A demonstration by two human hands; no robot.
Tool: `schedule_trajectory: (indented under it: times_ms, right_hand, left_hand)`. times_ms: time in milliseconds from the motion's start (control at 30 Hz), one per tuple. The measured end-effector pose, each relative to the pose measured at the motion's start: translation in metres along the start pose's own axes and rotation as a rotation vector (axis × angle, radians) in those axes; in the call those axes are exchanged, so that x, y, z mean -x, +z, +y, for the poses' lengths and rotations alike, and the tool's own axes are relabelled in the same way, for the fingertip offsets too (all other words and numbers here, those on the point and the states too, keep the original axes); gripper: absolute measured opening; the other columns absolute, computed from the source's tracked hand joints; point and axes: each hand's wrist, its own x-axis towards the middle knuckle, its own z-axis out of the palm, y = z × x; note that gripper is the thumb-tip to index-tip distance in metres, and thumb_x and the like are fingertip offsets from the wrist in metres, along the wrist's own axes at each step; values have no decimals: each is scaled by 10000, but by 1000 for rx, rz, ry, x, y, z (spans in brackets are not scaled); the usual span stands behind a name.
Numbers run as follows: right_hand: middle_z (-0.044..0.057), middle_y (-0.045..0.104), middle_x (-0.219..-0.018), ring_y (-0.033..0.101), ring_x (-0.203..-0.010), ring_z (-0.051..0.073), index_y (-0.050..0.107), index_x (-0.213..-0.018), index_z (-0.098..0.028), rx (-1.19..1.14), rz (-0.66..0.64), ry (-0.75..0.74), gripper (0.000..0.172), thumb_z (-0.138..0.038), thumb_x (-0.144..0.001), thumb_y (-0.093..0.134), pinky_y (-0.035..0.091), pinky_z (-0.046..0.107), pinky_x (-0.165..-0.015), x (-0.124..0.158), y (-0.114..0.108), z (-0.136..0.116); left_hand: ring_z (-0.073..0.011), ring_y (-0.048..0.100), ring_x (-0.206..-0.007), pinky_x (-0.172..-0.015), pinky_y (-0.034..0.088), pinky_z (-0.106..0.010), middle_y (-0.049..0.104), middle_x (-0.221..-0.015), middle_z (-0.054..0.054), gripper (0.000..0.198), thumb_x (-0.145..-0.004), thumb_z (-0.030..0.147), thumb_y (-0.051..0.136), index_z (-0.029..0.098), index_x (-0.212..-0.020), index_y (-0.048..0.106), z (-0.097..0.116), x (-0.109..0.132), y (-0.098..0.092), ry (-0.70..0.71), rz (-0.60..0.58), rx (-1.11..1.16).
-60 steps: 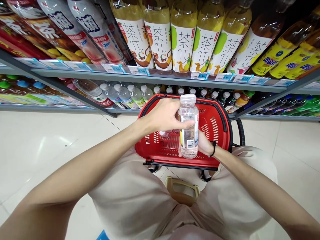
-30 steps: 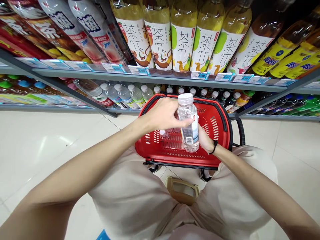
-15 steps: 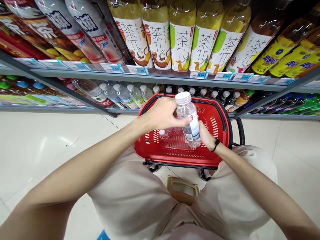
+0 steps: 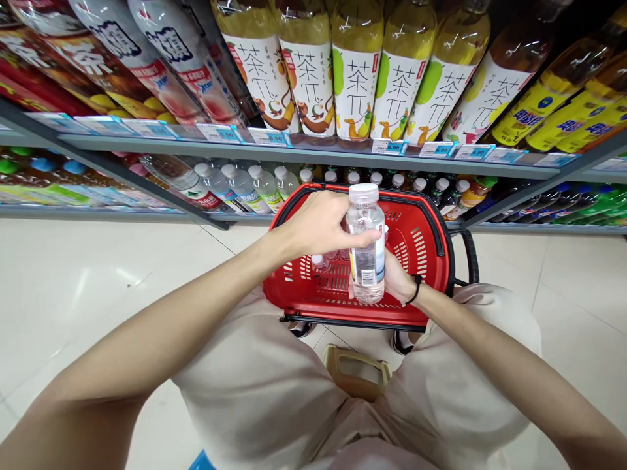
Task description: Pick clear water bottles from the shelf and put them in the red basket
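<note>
Now the clear bottle (image 4: 367,260) stands nearly upright over the red basket (image 4: 337,313), whereas half a second ago it leaned, its base swung toward the right; its barcode now faces the camera more squarely, and less of the label's blue part shows; the white cap (image 4: 363,194) has moved a little to the right, while the base has come back to the left; the left hand (image 4: 324,225) has hardly moved, its thumb lying across the front of the bottle, its grip closed around the upper body, though its other fingers are mostly hidden; the right hand (image 4: 396,274), with a black wristband (image 4: 416,291), has shifted slightly left along with the base; it cups the lower part from behind and from the right, a fingertip showing at the bottle's left edge, so both hands hold it; below, small pinkish bottles (image 4: 321,263) lie inside the basket, partly covered by the left hand; the basket sits just before the shelf (image 4: 313,153), where rows of drinks (image 4: 357,85) stand unchanged.
</note>
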Motion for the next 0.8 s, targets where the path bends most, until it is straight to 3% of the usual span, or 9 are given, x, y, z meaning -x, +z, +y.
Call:
schedule_trajectory:
  times_ms: [133,267,533,667,800]
  right_hand:
    - [106,673,-647,655,-544,246,703,-982,-125,-119,-27,79,672,-478,-1076,139,613,394,-583,2,4,0]
    - [98,662,-635,649,-544,242,698,-971,-127,-185,-56,148,660,-486,-1060,151,614,390,-596,3,3,4]
    - [79,652,-634,645,-556,233,690,-940,-150,-209,-123,161,617,-588,-1017,264,613,378,-606,-1,-7,12]
    - [94,655,-633,645,-550,245,692,-933,-141,-209,-146,178,659,-578,-1018,205,607,389,-581,0,-9,11]
    - [104,670,-646,649,-540,241,698,-932,-140,-124,-75,77,654,-529,-1051,185,605,377,-573,0,-6,7]
  left_hand:
    - [-209,661,-653,-637,461,-319,741,-764,-67,530,-876,692,573,192,-860,749,1,0,0,8,21,-12]
    - [-174,543,-531,-566,392,-318,655,-624,-51,638,-878,776,503,187,-710,682,1,-2,-1,-35,13,-38]
    - [-137,427,-459,-510,320,-313,540,-521,-13,656,-867,802,512,203,-612,591,1,-4,2,-34,58,-21]
    - [-139,442,-478,-534,339,-311,543,-522,-13,618,-870,764,536,200,-623,596,3,-4,1,-78,42,22]
    - [-158,492,-510,-564,370,-323,567,-562,-21,599,-867,749,521,198,-651,614,2,-2,-2,-64,22,2]
